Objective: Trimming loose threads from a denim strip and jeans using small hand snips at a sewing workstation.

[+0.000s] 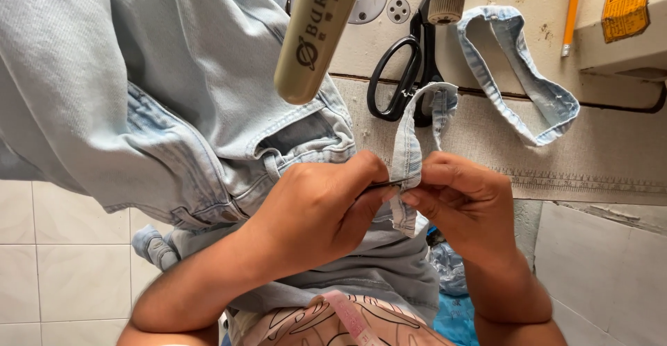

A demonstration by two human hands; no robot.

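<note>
My left hand (316, 207) and my right hand (465, 203) meet at the middle of the view, both pinching a narrow strip of light blue denim (406, 151) that rises from between the fingertips and loops over the table edge. A thin dark tool shows between my left fingers at the strip; what it is I cannot tell. A pair of light blue jeans (153, 75) lies bunched across the left side and down over my lap. A pink measuring tape (351, 318) hangs at my chest.
Black scissors (403, 75) lie on the beige sewing table (604, 158), next to another denim strip loop (521, 75). A beige cylindrical handle (316, 33) juts in from above. White floor tiles (62, 262) show at left, blue plastic (455, 315) lower right.
</note>
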